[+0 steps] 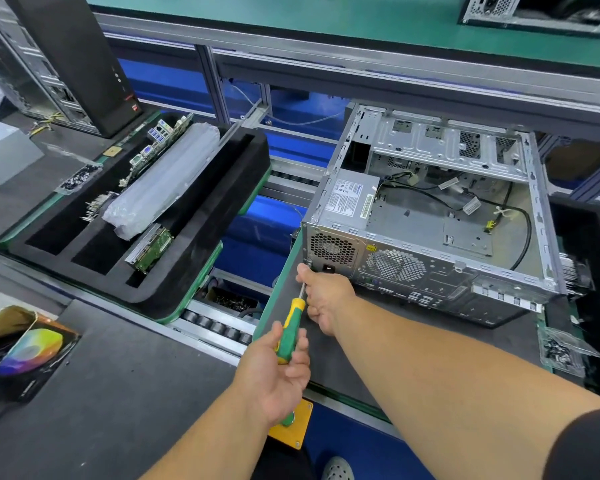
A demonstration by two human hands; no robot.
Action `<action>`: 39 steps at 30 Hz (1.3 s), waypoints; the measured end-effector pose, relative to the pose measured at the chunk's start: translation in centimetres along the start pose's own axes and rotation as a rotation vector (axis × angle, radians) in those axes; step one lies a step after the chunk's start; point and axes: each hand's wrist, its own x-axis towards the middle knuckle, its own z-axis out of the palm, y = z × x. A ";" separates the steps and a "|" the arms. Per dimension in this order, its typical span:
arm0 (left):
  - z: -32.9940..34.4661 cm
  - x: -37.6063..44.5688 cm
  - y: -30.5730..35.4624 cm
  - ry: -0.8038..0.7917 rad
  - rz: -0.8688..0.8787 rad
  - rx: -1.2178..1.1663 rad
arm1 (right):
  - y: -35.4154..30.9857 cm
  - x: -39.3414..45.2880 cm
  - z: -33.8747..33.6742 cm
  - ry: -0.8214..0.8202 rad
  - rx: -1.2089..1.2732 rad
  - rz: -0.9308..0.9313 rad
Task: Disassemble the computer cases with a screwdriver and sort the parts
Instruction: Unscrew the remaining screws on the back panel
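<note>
An open silver computer case (413,216) lies on its side on a grey mat, rear panel toward me. Its power supply (350,199) sits in the near left corner, and loose cables lie inside. A screwdriver (293,320) with a green and yellow handle points at the rear panel's left edge, beside the power supply's fan grille. My left hand (274,368) grips the handle. My right hand (326,299) pinches the metal shaft close to the tip, thumb up against the case. The tip itself is hidden by my thumb.
A black foam tray (222,209) on the left holds a hard drive (151,249), a plastic-wrapped bundle (167,178) and a circuit board (160,140). Small screw trays (80,178) (558,351) sit left and right. A black tower (73,57) stands far left; conveyor rollers (219,327) run between the mats.
</note>
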 end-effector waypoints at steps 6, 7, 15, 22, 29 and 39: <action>-0.8 0.3 -0.3 0.397 0.807 1.167 | -0.5 -0.1 0.1 0.014 -0.034 0.044; -1.4 0.5 -0.3 0.439 0.896 1.314 | -0.6 -0.2 0.1 0.013 -0.034 0.047; -0.5 0.2 0.2 0.085 0.224 0.250 | -0.6 -0.3 0.1 0.004 0.005 0.054; 0.9 -0.2 0.2 0.205 0.271 0.502 | -0.7 -0.1 0.0 0.001 0.023 0.062; -0.1 0.5 -0.4 0.266 0.529 0.786 | -0.9 -0.5 0.2 0.009 0.047 0.080; 0.0 -0.2 1.0 0.091 0.065 0.355 | -0.9 -0.1 -1.5 -0.172 0.141 0.158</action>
